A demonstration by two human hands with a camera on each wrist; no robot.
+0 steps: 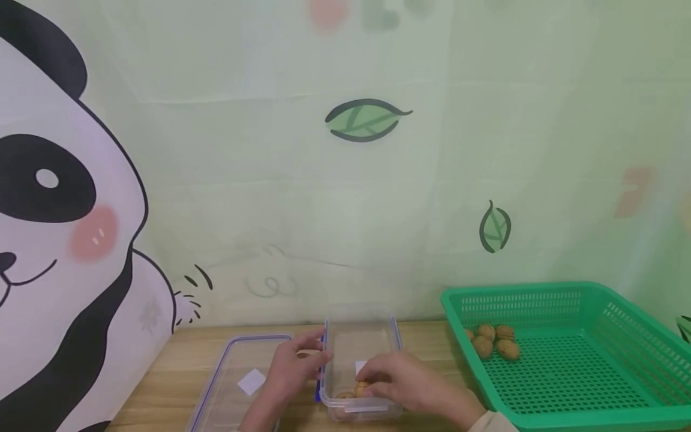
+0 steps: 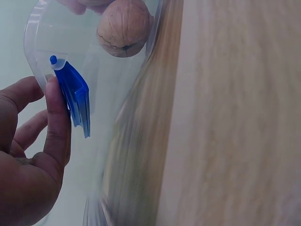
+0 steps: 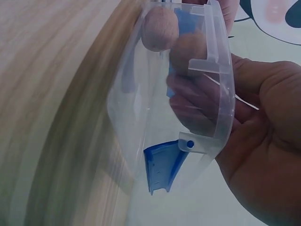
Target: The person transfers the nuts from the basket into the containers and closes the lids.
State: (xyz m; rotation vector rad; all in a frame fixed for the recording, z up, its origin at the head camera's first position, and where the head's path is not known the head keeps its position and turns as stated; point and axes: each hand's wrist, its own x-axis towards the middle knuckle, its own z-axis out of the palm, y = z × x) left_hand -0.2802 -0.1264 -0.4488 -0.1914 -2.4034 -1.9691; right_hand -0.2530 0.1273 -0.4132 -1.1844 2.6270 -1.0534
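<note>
A clear plastic box [image 1: 358, 345] with blue clips stands open on the table, with a walnut [image 3: 160, 29] in its near end. My right hand [image 1: 402, 381] reaches over the right wall into the box, and its fingers pinch another walnut [image 1: 361, 389] low inside. On the opposite side, my left hand [image 1: 291, 366] holds the left rim between thumb and fingers. In the left wrist view, its thumb lies against the outer wall beside a hanging blue clip [image 2: 74, 94]. Through the clear wall, the right wrist view shows the right fingertips [image 3: 197, 101] inside the box.
A green plastic basket [image 1: 588, 419] stands at the right with several walnuts [image 1: 493, 342] in its left corner. Left of the box lies a clear lid with a blue seal [image 1: 227, 384] and a white label. A printed cloth [image 1: 243, 150] hangs behind the wooden table [image 1: 156, 384].
</note>
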